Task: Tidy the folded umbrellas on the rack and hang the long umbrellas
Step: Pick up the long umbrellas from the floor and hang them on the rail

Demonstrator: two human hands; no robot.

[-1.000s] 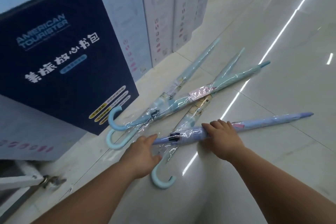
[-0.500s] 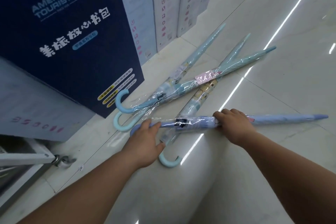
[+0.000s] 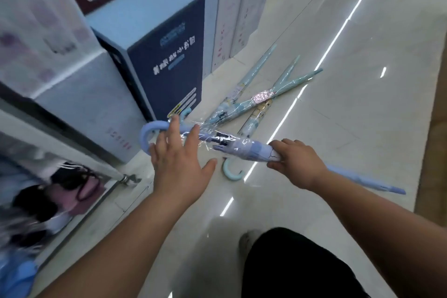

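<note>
Floor (image 3: 362, 128): glossy pale tile. Three teal long umbrellas (image 3: 294, 83) in clear wrap, lying crossed over one another. Navy carton (image 3: 167, 68) upright just beside their handles; row of white cartons (image 3: 229, 19) beyond.

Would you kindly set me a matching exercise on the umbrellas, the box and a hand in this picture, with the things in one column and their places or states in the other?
Things:
1. lilac umbrella
2. teal umbrellas
3. navy box
4. left hand

Places or states:
a. fingers spread straight
b. lying crossed on the floor
c. held by the right hand
d. standing among pale boxes

Pairs: 1-c, 2-b, 3-d, 4-a.
</note>
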